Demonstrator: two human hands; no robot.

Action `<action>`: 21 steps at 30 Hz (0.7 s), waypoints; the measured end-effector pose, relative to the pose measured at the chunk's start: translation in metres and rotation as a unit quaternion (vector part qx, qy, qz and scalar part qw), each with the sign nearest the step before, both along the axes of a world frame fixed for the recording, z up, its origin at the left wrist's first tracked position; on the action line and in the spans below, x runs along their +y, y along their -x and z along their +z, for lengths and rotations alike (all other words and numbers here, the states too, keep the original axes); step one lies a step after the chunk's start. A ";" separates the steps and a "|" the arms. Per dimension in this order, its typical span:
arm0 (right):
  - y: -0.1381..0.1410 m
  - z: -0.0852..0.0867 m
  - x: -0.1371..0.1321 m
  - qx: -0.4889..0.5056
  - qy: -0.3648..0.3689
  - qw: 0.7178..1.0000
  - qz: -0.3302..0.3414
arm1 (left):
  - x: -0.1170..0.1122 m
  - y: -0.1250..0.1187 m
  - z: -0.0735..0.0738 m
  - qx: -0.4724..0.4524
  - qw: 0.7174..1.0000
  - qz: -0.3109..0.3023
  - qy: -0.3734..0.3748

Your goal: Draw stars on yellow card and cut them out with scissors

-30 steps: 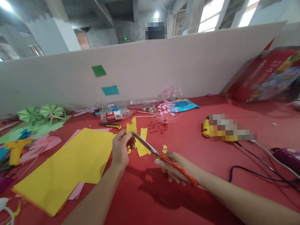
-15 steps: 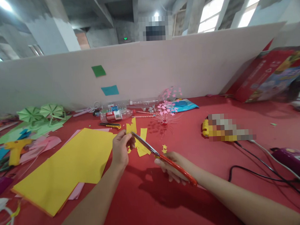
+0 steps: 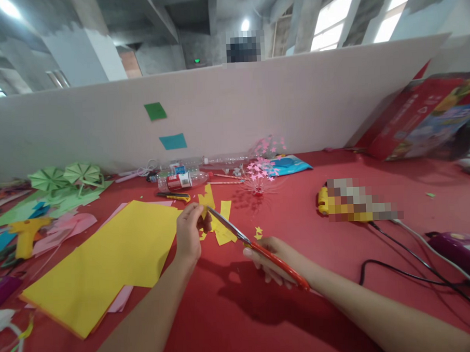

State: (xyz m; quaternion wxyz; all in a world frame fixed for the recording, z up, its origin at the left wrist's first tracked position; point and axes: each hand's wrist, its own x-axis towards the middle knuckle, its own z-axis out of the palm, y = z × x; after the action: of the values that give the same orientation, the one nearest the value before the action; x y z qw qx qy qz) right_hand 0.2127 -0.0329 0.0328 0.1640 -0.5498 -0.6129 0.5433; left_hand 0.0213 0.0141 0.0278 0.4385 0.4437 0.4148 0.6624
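My left hand (image 3: pixel 189 231) pinches a small piece of yellow paper (image 3: pixel 205 211) over the middle of the red table. In my right hand (image 3: pixel 280 262) is a pair of scissors (image 3: pixel 231 227) with red handles. The blades point up and left, their tips right at the yellow piece by my left fingers. Behind and below the tips lie yellow paper scraps (image 3: pixel 225 209), partly hidden by my left hand. Small yellow paper stars (image 3: pixel 258 232) rest on the table just beyond the scissors' pivot. How far apart the blades are is hard to make out.
Large yellow sheets (image 3: pixel 117 248) lie left of my left arm. A box cutter (image 3: pixel 174 197) and plastic bottles (image 3: pixel 180 181) lie farther back, beside a decoration with pink stars (image 3: pixel 259 171). A yellow glue gun (image 3: pixel 25 234) is far left. Cables (image 3: pixel 403 280) cross the right side.
The yellow piece in my left fingers has turned slightly at the scissor tips. Both hands stay nearly in place; the whole view has shifted very little.
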 end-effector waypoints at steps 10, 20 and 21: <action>-0.001 -0.001 -0.001 0.046 -0.015 0.998 0.029 | -0.005 -0.006 -0.002 -0.019 1.000 0.008 0.010; -0.001 0.002 -0.003 0.054 -0.029 0.997 0.047 | -0.007 -0.010 -0.001 -0.020 1.000 -0.013 0.003; -0.001 0.002 -0.003 0.052 -0.028 0.997 0.044 | -0.007 -0.010 -0.001 -0.021 1.000 -0.014 0.003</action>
State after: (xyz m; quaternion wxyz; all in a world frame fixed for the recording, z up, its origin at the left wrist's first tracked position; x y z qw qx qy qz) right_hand 0.2134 -0.0364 0.0347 0.1871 -0.4883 -0.6421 0.5606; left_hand 0.0311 0.0068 0.0266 0.4576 0.4341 0.4016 0.6640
